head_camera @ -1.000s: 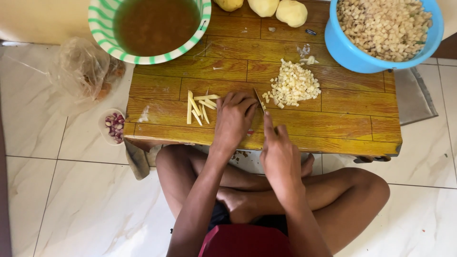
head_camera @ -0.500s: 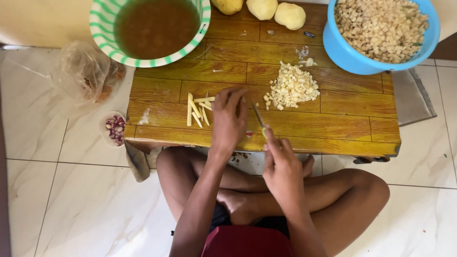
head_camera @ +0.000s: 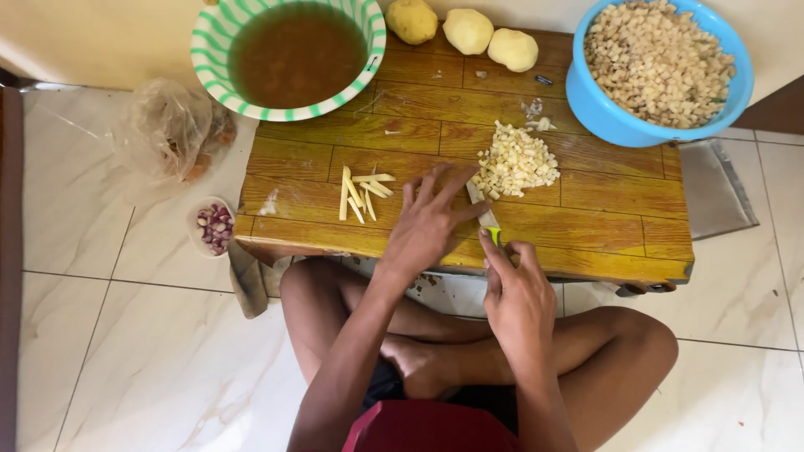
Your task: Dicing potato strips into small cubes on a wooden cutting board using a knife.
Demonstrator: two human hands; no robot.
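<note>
Here the right hand point(head_camera: 519, 293) is closed around a small knife point(head_camera: 483, 214), its forefinger stretched along the top, the narrow metal blade slanting up toward the middle of the low wooden table point(head_camera: 586, 218), a yellow-brown top of glossy planks. The left hand point(head_camera: 427, 222) lies open, fingers spread flat on the wood just left of the blade, gripping nothing. Touching the blade's far end is a loose heap of small pale potato cubes point(head_camera: 515, 161); left of the hand lie a few thin pale potato sticks point(head_camera: 360, 189), near the front edge. At the far left corner stands a round green-and-white striped bowl point(head_camera: 209, 63) of murky brown water; at the far right corner a smooth blue plastic bowl point(head_camera: 603, 113) is heaped with diced potato. Between them, along the far edge, sit three peeled potatoes point(head_camera: 467, 30) (rounded and smooth). On the tiled floor point(head_camera: 126, 360) beside the left edge are a crumpled clear plastic bag point(head_camera: 163, 130) and a small dish of reddish pieces point(head_camera: 214, 227).
</note>
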